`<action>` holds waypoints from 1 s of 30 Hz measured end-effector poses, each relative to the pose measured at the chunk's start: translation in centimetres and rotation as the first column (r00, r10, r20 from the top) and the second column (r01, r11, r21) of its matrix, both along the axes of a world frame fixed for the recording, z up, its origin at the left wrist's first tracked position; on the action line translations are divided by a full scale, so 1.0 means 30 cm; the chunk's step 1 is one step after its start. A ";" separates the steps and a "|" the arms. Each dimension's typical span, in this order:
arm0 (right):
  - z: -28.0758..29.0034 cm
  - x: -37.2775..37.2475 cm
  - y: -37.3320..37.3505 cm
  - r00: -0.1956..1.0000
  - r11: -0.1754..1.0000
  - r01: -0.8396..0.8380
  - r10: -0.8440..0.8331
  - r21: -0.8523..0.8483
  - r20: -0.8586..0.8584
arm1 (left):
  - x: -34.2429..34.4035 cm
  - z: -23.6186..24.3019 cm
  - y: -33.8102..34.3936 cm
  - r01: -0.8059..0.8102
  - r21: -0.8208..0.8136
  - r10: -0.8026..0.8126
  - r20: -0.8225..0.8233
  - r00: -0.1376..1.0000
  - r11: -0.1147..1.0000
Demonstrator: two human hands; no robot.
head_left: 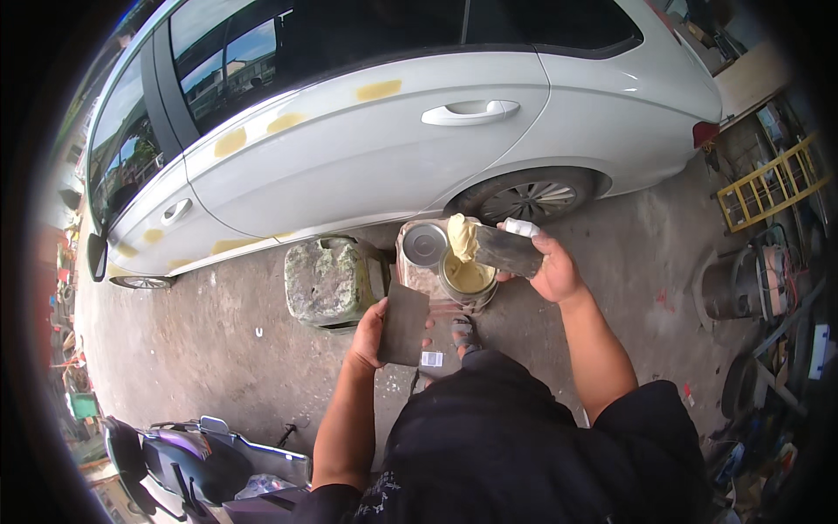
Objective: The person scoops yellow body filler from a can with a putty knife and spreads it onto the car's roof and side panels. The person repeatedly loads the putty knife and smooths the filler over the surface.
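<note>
My left hand [370, 334] grips a flat, dark rectangular putty board [403, 325] by its left edge. In my right hand [559, 272] is a wide dark putty spreader [513, 252], with a thick lump of pale yellow putty [462, 237] on its far left end. That end is over an open can [476, 299] holding more of the yellow putty. A white object [522, 228] shows beside my right fingers; whether I hold it too, I cannot tell. Left of the can lies a round metal lid [425, 244]. Both sit on a worn stand [425, 281].
A white car [349, 157] with yellow putty patches along its side stands ahead. A rough, stained block [329, 281] is left of the stand. To the right are a yellow ladder [772, 183] and a dark bucket-like container [731, 286]. A scooter [209, 463] is at lower left.
</note>
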State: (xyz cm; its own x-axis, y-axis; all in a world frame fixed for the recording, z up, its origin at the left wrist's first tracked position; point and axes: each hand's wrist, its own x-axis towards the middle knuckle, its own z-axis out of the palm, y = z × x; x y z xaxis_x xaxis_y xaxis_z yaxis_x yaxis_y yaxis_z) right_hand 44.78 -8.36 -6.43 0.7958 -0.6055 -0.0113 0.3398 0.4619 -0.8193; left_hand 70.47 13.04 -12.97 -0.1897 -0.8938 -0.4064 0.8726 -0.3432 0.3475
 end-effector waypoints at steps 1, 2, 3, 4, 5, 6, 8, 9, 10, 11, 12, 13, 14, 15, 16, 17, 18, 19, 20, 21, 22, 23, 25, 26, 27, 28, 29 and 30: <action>0.034 0.010 0.026 0.999 1.000 -0.003 0.003 -0.004 0.039 | 0.011 0.025 0.027 0.003 -0.028 -0.002 0.031 1.000 1.000; 0.067 0.023 0.052 0.997 0.998 -0.030 0.034 -0.053 0.065 | 0.028 0.050 0.050 0.033 -0.026 -0.030 0.121 0.992 0.999; 0.098 0.034 0.076 0.994 0.993 -0.055 0.064 -0.102 0.089 | 0.049 0.073 0.068 0.082 -0.045 -0.072 0.196 0.978 0.996; 0.129 0.047 0.100 0.989 0.985 -0.077 0.095 -0.154 0.112 | 0.062 0.096 0.086 0.132 -0.062 -0.111 0.274 0.955 0.989; 0.159 0.057 0.126 0.989 0.981 -0.096 0.113 -0.168 0.097 | 0.067 0.118 0.104 0.112 -0.042 -0.088 0.379 0.921 0.993; 0.186 0.070 0.150 0.984 0.965 -0.121 0.148 -0.234 0.101 | 0.070 0.142 0.124 0.087 -0.023 -0.066 0.480 0.875 0.996; 0.233 0.099 0.203 0.971 0.920 -0.170 0.218 -0.353 0.102 | 0.076 0.196 0.165 0.076 -0.015 -0.051 0.607 0.793 0.997; 0.258 0.103 0.228 0.964 0.922 -0.219 0.254 -0.320 0.073 | 0.082 0.224 0.180 0.094 -0.024 -0.057 0.638 0.768 0.995; 0.279 0.111 0.254 0.954 0.906 -0.259 0.295 -0.335 0.059 | 0.087 0.253 0.198 0.107 -0.013 -0.071 0.669 0.740 0.994; 0.298 0.123 0.278 0.941 0.887 -0.300 0.336 -0.351 0.045 | 0.089 0.280 0.218 0.086 -0.019 -0.049 0.698 0.715 0.996; 0.316 0.133 0.300 0.922 0.865 -0.335 0.382 -0.373 0.057 | 0.091 0.306 0.237 0.061 -0.010 -0.035 0.726 0.687 0.998; 0.332 0.142 0.324 0.915 0.843 -0.363 0.404 -0.397 0.020 | 0.095 0.330 0.259 0.035 0.000 -0.023 0.753 0.658 0.999; 0.344 0.153 0.352 0.902 0.817 -0.373 0.430 -0.439 0.034 | 0.101 0.353 0.281 0.029 -0.046 0.016 0.758 0.652 0.999; 0.357 0.162 0.375 0.897 0.784 -0.359 0.439 -0.507 0.043 | 0.108 0.373 0.301 0.024 -0.093 0.055 0.761 0.646 0.995; 0.368 0.172 0.398 0.901 0.742 -0.353 0.434 -0.570 0.007 | 0.114 0.389 0.321 0.022 -0.147 0.100 0.771 0.629 0.989; 0.381 0.177 0.417 0.897 0.741 -0.353 0.442 -0.571 0.019 | 0.123 0.402 0.337 0.031 -0.225 0.138 0.694 0.707 0.974; 0.392 0.185 0.435 0.892 0.729 -0.353 0.452 -0.586 0.025 | 0.129 0.413 0.354 0.025 -0.253 0.151 0.655 0.741 0.967; 0.403 0.192 0.451 0.892 0.714 -0.344 0.451 -0.610 0.026 | 0.137 0.422 0.371 0.020 -0.284 0.167 0.619 0.767 0.959; 0.415 0.201 0.462 0.894 0.694 -0.315 0.445 -0.648 0.043 | 0.144 0.430 0.385 0.020 -0.338 0.189 0.571 0.799 0.941; 0.428 0.211 0.470 0.885 0.679 -0.304 0.461 -0.668 0.066 | 0.163 0.441 0.394 0.081 -0.383 0.158 0.552 0.818 0.920; 0.440 0.218 0.480 0.878 0.658 -0.315 0.475 -0.684 0.053 | 0.168 0.447 0.405 0.075 -0.378 0.161 0.556 0.815 0.923; 0.451 0.226 0.488 0.875 0.649 -0.312 0.481 -0.694 0.057 | 0.176 0.455 0.416 0.072 -0.375 0.167 0.565 0.808 0.924; 0.474 0.241 0.500 0.870 0.580 -0.290 0.491 -0.761 0.042 | 0.186 0.468 0.431 0.076 -0.390 0.169 0.555 0.814 0.918; 0.485 0.247 0.508 0.866 0.558 -0.259 0.495 -0.788 0.066 | 0.192 0.476 0.437 0.084 -0.408 0.165 0.538 0.827 0.909; 0.495 0.253 0.513 0.865 0.535 -0.239 0.496 -0.810 0.072 | 0.196 0.484 0.440 0.093 -0.427 0.160 0.521 0.838 0.900; 0.503 0.259 0.521 0.864 0.516 -0.227 0.498 -0.826 0.074 | 0.197 0.492 0.446 0.094 -0.445 0.172 0.521 0.836 0.891; 0.512 0.265 0.526 0.866 0.488 -0.211 0.496 -0.847 0.070 | 0.197 0.499 0.451 0.095 -0.463 0.183 0.520 0.834 0.881; 0.518 0.271 0.533 0.862 0.492 -0.206 0.501 -0.846 0.081 | 0.196 0.506 0.454 0.096 -0.481 0.194 0.519 0.833 0.872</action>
